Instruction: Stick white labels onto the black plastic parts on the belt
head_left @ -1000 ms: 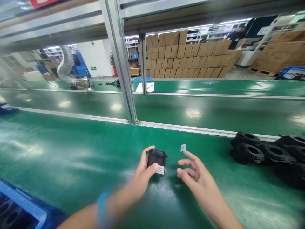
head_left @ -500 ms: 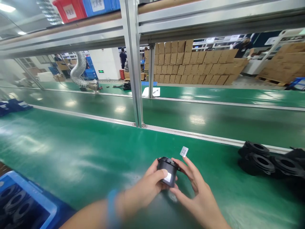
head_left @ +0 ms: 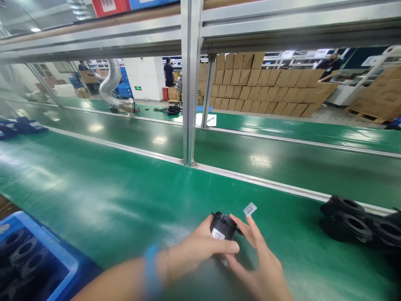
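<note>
A small black cylindrical part [head_left: 222,225] with a white label on its side is held just above the green bench surface [head_left: 103,196]. My left hand [head_left: 196,248] wraps round it from the left, thumb across the front. My right hand [head_left: 258,261] closes on the part from the right and below. A small white sticker [head_left: 249,208] clings to the tip of my right forefinger. A blue band is on my left wrist.
Several black ring-shaped parts [head_left: 347,217] are piled at the right. A blue bin [head_left: 46,251] with black parts sits at the lower left. An aluminium post [head_left: 189,83] rises behind the bench; a conveyor belt [head_left: 282,159], stacked cartons and a person lie beyond.
My right hand came in from the right and closed on the black part, which my left hand kept holding. The view shifted left and up, so hands sit lower in frame.
</note>
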Demonstrator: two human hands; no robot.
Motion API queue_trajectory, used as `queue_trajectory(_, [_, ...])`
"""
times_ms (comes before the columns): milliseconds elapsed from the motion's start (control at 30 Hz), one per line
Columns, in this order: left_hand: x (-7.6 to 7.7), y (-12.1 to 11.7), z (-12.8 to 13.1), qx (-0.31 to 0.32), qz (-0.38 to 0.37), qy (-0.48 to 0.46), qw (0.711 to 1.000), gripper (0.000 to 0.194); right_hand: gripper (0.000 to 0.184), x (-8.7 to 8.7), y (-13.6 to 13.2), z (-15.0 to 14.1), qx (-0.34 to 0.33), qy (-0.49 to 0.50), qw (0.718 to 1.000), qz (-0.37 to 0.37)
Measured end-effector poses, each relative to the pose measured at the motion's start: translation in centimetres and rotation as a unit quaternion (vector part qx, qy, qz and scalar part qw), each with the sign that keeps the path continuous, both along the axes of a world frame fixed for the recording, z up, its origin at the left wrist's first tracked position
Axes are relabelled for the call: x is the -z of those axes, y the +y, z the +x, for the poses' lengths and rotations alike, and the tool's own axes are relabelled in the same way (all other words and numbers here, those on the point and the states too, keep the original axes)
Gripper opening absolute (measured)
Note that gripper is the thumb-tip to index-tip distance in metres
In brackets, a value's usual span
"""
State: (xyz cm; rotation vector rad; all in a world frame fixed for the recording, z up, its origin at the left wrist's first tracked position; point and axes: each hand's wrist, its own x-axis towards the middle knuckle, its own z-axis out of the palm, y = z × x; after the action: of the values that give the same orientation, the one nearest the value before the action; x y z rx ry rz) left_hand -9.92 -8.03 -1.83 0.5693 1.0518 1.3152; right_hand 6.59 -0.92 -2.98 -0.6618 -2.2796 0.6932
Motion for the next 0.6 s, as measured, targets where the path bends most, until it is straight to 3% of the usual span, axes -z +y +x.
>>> queue_trajectory(133, [0.3,0.5,0.1,-0.005,0.067,-0.043,0.997,0.062,0.082,-0.9,0.4,0.0,0.016,0.035,0.991,-0.128])
queue_trajectory(267, [0.3,0.5,0.2,-0.009,0.107,-0.076,0.991,0.064,0.08,-1.1,0.7,0.1,-0.023,0.093,0.975,-0.199])
queue_trajectory(467, [-1.1,0.3,0.0,-0.027,0.094,-0.093,0.991,0.076,0.078,-0.5,1.1,0.1,-0.054,0.11,0.971,-0.207])
queue_trajectory(600, [-1.3,-0.4,-0.1,0.015,0.102,0.029,0.994,0.075,0.079,-0.3,1.0,0.1,-0.052,0.095,0.982,-0.153])
